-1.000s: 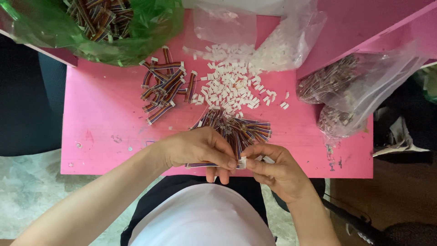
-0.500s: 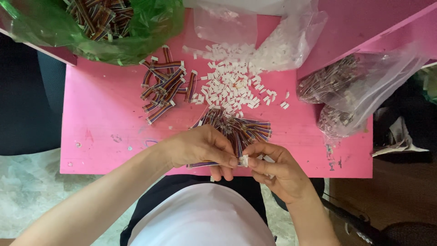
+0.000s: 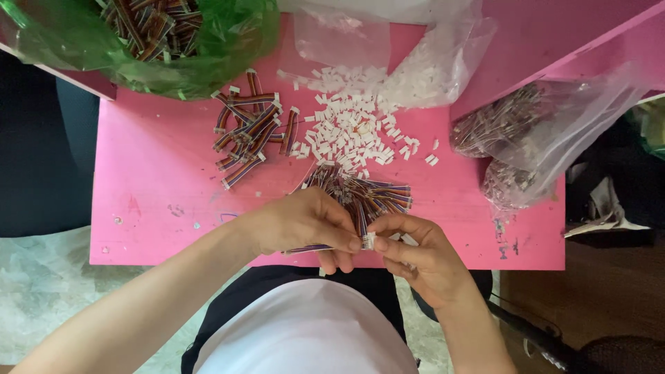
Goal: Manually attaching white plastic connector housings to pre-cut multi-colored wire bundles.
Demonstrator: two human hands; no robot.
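Note:
My left hand [image 3: 305,225] pinches a short striped ribbon cable [image 3: 308,248] at the near edge of the pink table [image 3: 159,187]. My right hand [image 3: 422,260] meets it fingertip to fingertip, gripping a small white connector [image 3: 368,241] at the cable's end. Just beyond my hands lies a pile of multicoloured ribbon cables [image 3: 367,194]. A heap of small white connectors [image 3: 350,128] is spread over the middle of the table. To its left lies a looser group of ribbon cables [image 3: 249,131].
A green plastic bag [image 3: 145,41] with more cables sits at the far left. A clear bag [image 3: 415,62] of white connectors lies at the back. Another clear bag [image 3: 533,135] of dark pieces rests at the right edge. Floor surrounds the table.
Almost nothing has moved. My fingertips have shifted slightly around the cable end and the white connector.

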